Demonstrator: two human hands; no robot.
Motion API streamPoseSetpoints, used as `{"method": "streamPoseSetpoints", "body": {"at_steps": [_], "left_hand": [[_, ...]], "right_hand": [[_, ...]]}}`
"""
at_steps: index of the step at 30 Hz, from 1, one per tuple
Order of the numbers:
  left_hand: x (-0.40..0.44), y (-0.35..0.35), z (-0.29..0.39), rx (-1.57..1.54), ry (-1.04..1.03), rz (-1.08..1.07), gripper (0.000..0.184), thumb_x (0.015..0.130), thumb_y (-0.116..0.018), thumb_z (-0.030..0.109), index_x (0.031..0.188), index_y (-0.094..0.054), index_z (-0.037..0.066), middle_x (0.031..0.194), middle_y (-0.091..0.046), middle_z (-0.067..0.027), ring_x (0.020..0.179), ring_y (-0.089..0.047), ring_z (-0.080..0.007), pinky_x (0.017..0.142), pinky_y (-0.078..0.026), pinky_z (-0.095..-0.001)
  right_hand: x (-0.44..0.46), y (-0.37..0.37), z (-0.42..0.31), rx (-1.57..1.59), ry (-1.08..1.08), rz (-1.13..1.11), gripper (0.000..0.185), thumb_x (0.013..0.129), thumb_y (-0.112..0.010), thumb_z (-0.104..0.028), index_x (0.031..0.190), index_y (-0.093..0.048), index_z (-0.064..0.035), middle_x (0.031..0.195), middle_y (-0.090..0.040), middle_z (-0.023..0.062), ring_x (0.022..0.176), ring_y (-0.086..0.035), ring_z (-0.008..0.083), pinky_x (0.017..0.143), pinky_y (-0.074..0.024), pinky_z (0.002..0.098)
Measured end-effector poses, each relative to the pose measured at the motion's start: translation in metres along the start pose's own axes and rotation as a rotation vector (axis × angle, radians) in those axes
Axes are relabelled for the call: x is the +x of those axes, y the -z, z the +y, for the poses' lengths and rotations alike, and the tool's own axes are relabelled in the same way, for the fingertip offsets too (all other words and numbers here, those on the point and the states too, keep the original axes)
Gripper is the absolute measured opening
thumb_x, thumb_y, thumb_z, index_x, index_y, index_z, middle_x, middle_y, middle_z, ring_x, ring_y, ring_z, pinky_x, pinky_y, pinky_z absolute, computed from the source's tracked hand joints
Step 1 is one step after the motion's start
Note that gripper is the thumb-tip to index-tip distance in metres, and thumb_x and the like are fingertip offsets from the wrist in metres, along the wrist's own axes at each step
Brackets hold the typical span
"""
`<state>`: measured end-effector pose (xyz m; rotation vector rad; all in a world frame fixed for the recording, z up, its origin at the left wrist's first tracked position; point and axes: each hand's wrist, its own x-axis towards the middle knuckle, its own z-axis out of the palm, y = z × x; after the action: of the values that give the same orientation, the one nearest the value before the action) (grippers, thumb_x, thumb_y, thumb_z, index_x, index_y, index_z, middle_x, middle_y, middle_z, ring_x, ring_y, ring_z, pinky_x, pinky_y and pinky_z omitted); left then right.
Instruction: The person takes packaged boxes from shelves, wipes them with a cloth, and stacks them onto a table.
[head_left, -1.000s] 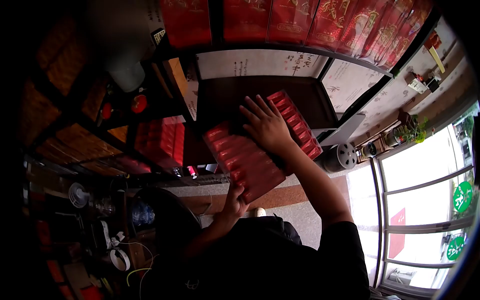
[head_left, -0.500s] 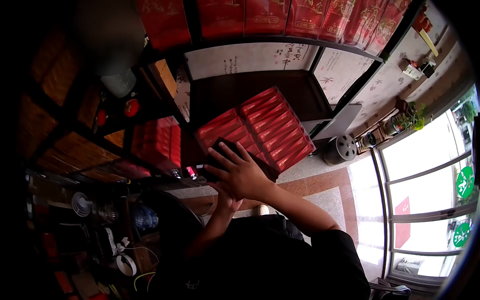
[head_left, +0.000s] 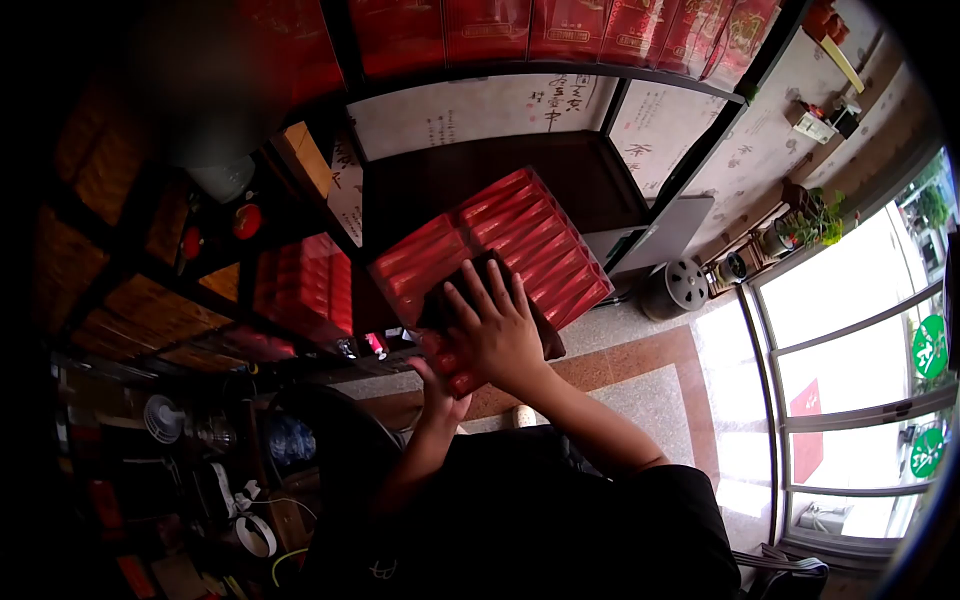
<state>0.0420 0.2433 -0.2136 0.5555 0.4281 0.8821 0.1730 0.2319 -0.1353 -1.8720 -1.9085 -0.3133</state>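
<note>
A clear-wrapped pack of red boxes (head_left: pixel 545 235) rests tilted across the front of a dark shelf, its near corner jutting toward me. My right hand (head_left: pixel 505 335) lies on top of it with fingers spread, pressing a dark cloth (head_left: pixel 545 325) against the wrap. Part of the cloth is hidden under the palm. At the near corner, my left hand (head_left: pixel 440 398) grips the pack from below, thumb up at its side. Its other fingers are mostly out of sight.
Red gift bags (head_left: pixel 570 30) line the shelf above. Another red pack (head_left: pixel 305 285) stands on the left, near a grey-white vessel (head_left: pixel 222 178). A metal bin (head_left: pixel 680 288) is on the floor by the glass doors (head_left: pixel 850 400). A fan (head_left: pixel 165 418) sits lower left.
My right hand and the cloth have slid farther up the pack, uncovering red boxes at its near corner. My left hand has shifted slightly left and apart from the right. The view has shifted a little.
</note>
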Motion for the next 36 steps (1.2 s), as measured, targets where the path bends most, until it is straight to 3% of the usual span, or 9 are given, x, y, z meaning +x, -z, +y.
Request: {"method": "streamPoseSetpoints", "body": {"at_steps": [3,6,10,13,19,25,27,28,36], "left_hand": [[0.003,0.027,-0.014,0.008,-0.022,0.053,0.105,0.076,-0.024,0.088,0.157,-0.012,0.022,0.163,-0.017,-0.0039,0.148,-0.022,-0.0254,0.119,-0.021,-0.0477],[0.000,0.038,-0.015,0.013,0.013,-0.119,0.102,0.078,-0.037,0.083,0.155,-0.019,0.020,0.159,-0.024,-0.0072,0.147,-0.024,-0.0273,0.117,-0.028,-0.0475],[0.001,0.040,-0.008,-0.048,0.040,-0.027,0.089,0.087,-0.048,0.071,0.151,-0.026,0.013,0.151,-0.039,-0.0100,0.139,-0.038,-0.0307,0.114,-0.035,-0.0504],[0.005,0.032,-0.007,-0.040,-0.028,-0.057,0.091,0.085,-0.051,0.072,0.150,-0.028,0.013,0.150,-0.039,-0.0105,0.137,-0.040,-0.0305,0.111,-0.037,-0.0537],[0.011,0.045,-0.005,-0.117,0.083,0.081,0.093,0.084,-0.046,0.076,0.151,-0.026,0.015,0.151,-0.038,-0.0075,0.138,-0.039,-0.0270,0.112,-0.036,-0.0512],[0.009,0.045,0.003,-0.156,0.041,0.130,0.071,0.091,-0.056,0.061,0.142,-0.039,0.014,0.142,-0.047,-0.0066,0.132,-0.046,-0.0269,0.110,-0.041,-0.0478],[0.011,0.043,0.005,-0.075,0.011,-0.024,0.071,0.093,-0.053,0.059,0.145,-0.035,0.016,0.145,-0.045,-0.0064,0.133,-0.045,-0.0255,0.110,-0.040,-0.0470],[0.011,0.035,0.007,-0.149,0.008,-0.011,0.076,0.089,-0.062,0.053,0.146,-0.034,0.012,0.145,-0.044,-0.0091,0.133,-0.045,-0.0268,0.110,-0.040,-0.0477],[0.015,0.040,-0.003,-0.153,-0.062,-0.024,0.075,0.090,-0.062,0.054,0.146,-0.035,0.013,0.145,-0.045,-0.0069,0.134,-0.043,-0.0266,0.112,-0.037,-0.0476]], "right_hand": [[-0.032,-0.003,-0.025,0.168,0.164,-0.029,0.059,0.087,-0.063,-0.039,0.141,-0.051,-0.0173,0.155,-0.037,0.0125,0.143,-0.033,0.0349,0.113,-0.0277,0.0548],[-0.032,0.017,0.008,0.165,0.172,-0.059,0.057,0.087,-0.063,-0.038,0.140,-0.052,-0.0179,0.154,-0.038,0.0095,0.143,-0.034,0.0315,0.114,-0.0273,0.0527],[-0.016,0.031,0.081,-0.023,-0.137,0.012,0.054,0.091,-0.060,-0.034,0.141,-0.051,-0.0175,0.155,-0.036,0.0101,0.143,-0.033,0.0333,0.115,-0.0246,0.0535],[-0.004,0.014,0.084,-0.168,-0.335,0.119,0.056,0.092,-0.057,-0.034,0.143,-0.048,-0.0142,0.155,-0.034,0.0146,0.143,-0.030,0.0391,0.113,-0.0227,0.0608],[0.005,-0.001,-0.005,0.056,0.132,-0.048,0.059,0.089,-0.060,-0.041,0.144,-0.047,-0.0226,0.157,-0.032,0.0131,0.145,-0.029,0.0371,0.113,-0.0240,0.0602],[0.055,-0.007,0.002,0.128,0.307,-0.083,0.053,0.091,-0.059,-0.041,0.141,-0.051,-0.0248,0.155,-0.035,0.0129,0.144,-0.031,0.0360,0.114,-0.0244,0.0589],[0.076,-0.020,0.029,0.018,0.250,0.009,0.048,0.093,-0.057,-0.039,0.138,-0.053,-0.0238,0.154,-0.037,0.0124,0.143,-0.032,0.0350,0.114,-0.0249,0.0574],[0.086,-0.019,0.044,0.007,0.194,0.029,0.047,0.093,-0.056,-0.037,0.138,-0.053,-0.0230,0.154,-0.038,0.0126,0.143,-0.033,0.0349,0.114,-0.0253,0.0568],[0.105,-0.014,0.096,-0.086,-0.402,0.175,0.047,0.096,-0.052,-0.035,0.140,-0.051,-0.0199,0.149,-0.040,0.0209,0.135,-0.039,0.0449,0.112,-0.0282,0.0591]]}}
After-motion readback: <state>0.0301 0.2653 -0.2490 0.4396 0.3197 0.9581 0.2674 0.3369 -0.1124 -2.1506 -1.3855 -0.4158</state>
